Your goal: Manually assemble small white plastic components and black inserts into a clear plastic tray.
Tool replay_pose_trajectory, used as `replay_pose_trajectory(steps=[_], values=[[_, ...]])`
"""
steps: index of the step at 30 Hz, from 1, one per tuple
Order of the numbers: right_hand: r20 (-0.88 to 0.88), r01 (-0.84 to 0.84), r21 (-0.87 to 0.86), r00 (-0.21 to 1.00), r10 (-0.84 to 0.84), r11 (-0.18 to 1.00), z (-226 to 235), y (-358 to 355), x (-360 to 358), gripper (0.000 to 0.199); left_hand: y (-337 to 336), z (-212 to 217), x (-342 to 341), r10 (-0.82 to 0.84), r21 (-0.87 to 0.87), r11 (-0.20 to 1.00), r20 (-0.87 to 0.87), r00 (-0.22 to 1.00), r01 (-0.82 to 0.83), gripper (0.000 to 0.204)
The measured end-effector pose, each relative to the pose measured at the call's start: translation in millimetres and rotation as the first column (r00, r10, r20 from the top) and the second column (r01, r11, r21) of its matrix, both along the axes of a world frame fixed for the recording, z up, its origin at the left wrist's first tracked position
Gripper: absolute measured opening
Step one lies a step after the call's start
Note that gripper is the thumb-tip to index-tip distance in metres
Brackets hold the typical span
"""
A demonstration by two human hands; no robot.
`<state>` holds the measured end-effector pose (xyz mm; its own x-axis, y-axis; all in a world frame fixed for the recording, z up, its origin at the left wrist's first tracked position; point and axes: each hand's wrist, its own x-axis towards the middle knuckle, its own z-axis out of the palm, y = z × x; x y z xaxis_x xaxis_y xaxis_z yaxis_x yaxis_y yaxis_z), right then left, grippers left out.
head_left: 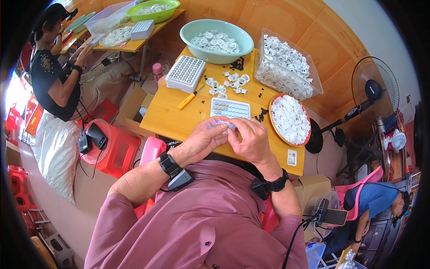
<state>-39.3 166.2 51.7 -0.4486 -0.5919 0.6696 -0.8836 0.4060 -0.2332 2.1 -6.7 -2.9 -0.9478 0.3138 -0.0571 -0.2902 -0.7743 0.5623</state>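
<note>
My left hand (204, 140) and my right hand (251, 138) meet at the table's near edge. Their fingertips are pinched around a small white plastic part (227, 125), mostly covered by the fingers. Just beyond them lies a white tray (239, 109) with rows of slots; small round parts sit in its left portion. Farther back is a loose group of white plastic pieces (220, 88). Tiny black pieces (260, 115) lie to the right of the tray. A yellow-handled screwdriver (187, 101) rests on the left of the table.
Around the wooden table's (168, 114) edges stand a stack of filled trays (185, 74), a pale green basin (217, 41), a clear bin (286, 67) and a red-rimmed plate (290, 120), all with white parts. A fan (374, 89) is at right. Co-workers (56, 83) sit left and lower right.
</note>
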Motion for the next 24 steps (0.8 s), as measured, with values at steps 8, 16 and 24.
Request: replay_pose_trajectory(steps=[8,16,24], values=[[0.030,0.013,-0.065,0.999,-0.011,0.998,-1.1,-3.2,1.0,0.017,2.9,2.4,0.8,0.102,0.003,0.995,-0.018,0.995,-0.102,0.031],[0.116,-0.011,-0.084,0.993,0.021,0.996,-6.8,-5.7,-0.2,0.022,1.9,10.3,2.4,0.185,-0.059,0.981,0.009,0.983,-0.184,0.032],[0.070,0.001,-0.077,0.998,0.004,0.997,-4.8,-7.3,-1.3,0.022,3.8,11.4,1.1,0.208,-0.073,0.976,0.012,0.978,-0.207,0.031]])
